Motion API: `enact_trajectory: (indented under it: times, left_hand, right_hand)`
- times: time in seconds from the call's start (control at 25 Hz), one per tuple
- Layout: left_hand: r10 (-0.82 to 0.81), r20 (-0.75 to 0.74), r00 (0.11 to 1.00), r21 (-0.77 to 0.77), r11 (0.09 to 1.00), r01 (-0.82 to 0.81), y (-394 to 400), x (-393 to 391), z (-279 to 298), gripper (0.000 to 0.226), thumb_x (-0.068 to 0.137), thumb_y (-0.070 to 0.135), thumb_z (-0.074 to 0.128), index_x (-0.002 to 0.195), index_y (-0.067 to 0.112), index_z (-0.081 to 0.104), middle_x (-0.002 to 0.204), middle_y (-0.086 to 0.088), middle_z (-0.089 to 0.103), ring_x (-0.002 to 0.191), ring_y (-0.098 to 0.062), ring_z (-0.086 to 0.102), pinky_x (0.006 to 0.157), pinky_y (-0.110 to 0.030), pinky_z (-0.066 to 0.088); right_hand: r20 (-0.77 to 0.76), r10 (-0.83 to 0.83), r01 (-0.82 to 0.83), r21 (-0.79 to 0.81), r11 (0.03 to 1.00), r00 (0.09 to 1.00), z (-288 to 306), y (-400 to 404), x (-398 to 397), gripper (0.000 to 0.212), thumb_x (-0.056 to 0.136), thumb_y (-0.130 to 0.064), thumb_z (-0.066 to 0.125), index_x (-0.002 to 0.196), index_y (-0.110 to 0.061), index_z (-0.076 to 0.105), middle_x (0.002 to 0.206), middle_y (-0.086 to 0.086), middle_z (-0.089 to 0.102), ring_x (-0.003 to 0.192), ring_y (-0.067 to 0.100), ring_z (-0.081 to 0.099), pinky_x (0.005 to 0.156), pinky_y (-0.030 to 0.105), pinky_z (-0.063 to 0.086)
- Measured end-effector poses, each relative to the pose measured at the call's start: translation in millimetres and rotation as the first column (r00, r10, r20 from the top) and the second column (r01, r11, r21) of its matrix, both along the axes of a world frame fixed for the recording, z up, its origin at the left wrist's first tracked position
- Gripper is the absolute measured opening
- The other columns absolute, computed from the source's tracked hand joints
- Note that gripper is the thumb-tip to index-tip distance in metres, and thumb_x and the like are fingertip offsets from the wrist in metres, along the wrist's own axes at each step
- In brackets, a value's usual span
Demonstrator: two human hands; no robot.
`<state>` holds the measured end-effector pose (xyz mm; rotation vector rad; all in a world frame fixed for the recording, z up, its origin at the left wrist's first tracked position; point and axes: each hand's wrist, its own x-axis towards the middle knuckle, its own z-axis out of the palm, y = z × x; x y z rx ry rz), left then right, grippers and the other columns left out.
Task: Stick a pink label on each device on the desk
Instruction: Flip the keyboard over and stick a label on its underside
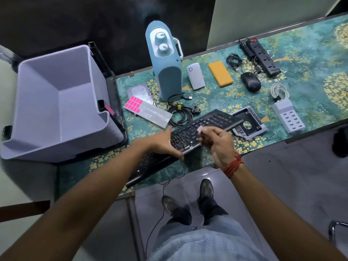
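head view: left grip clasps keyboard, hiding its middle; right grip pinches pale label.

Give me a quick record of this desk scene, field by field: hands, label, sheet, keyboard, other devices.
left hand: holds the keyboard's near edge
right hand: pinches a small label above the keys; it looks pale from this side
sheet: lies left of the keyboard, pink labels left at one end only
keyboard: black, lies at an angle, far end over the drive caddy
other devices: speaker, mouse, power strip, USB hub; no pink label visible on any
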<state>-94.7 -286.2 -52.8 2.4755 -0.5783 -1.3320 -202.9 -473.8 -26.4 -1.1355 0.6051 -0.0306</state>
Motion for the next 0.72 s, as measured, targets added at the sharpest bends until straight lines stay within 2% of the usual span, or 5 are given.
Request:
enact_trajectory:
  times: [0.12,0.24,0.36,0.52,0.72]
  left_hand:
    - [0.214,-0.364,0.907,-0.13,0.952,-0.277,1.8,15.8,23.7,0.104,0.054,0.065,0.07,0.141,0.017,0.039,0.129,-0.011,0.051,0.107,-0.024,0.054,0.093,-0.035,0.046]
    - [0.278,-0.68,0.679,-0.155,0.85,-0.503,8.8,21.3,33.6,0.074,0.055,0.063,0.069,0.108,0.011,0.069,0.099,-0.016,0.065,0.082,-0.027,0.061,0.081,-0.035,0.049]
    - [0.304,-0.762,0.572,-0.172,0.756,-0.632,16.2,19.3,25.1,0.107,0.059,0.064,0.067,0.137,-0.006,0.048,0.122,-0.028,0.057,0.107,-0.04,0.056,0.1,-0.048,0.044]
    - [0.164,-0.905,0.393,-0.196,0.659,-0.726,22.0,12.5,12.2,0.095,0.077,0.058,0.052,0.145,-0.005,0.034,0.147,-0.04,0.028,0.133,-0.06,0.027,0.113,-0.07,0.016]
    - [0.229,-0.835,0.501,-0.296,0.579,-0.759,23.2,14.1,14.1,0.061,0.063,0.058,0.069,0.1,0.009,0.073,0.093,-0.016,0.073,0.084,-0.026,0.067,0.09,-0.043,0.045]
  right_hand:
    - [0.073,-0.076,0.061,0.194,0.979,0.994,13.6,-7.2,-4.5,0.008,0.087,-0.006,0.062,0.085,-0.008,0.069,0.071,0.004,0.069,0.057,0.013,0.06,0.055,0.025,0.054]
    - [0.068,-0.149,0.148,0.025,0.989,0.986,9.1,5.0,-4.9,0.011,0.088,-0.003,0.063,0.08,-0.008,0.07,0.068,0.004,0.069,0.053,0.012,0.059,0.052,0.023,0.053]
    - [0.049,-0.097,0.108,-0.424,0.899,0.994,-9.4,26.1,-8.4,0.007,0.086,-0.01,0.069,0.08,-0.01,0.073,0.068,0.0,0.069,0.056,0.007,0.061,0.057,0.023,0.054]
    - [0.152,-0.008,0.119,-0.737,0.665,0.988,-31.4,45.4,-14.1,0.007,0.085,-0.017,0.071,0.079,-0.014,0.075,0.07,-0.005,0.069,0.061,0.008,0.061,0.058,0.029,0.053]
    - [0.26,0.223,0.151,-0.898,0.414,0.939,-35.5,70.3,-9.6,0.012,0.09,-0.016,0.063,0.085,-0.009,0.071,0.076,0.003,0.067,0.068,0.016,0.06,0.063,0.034,0.051]
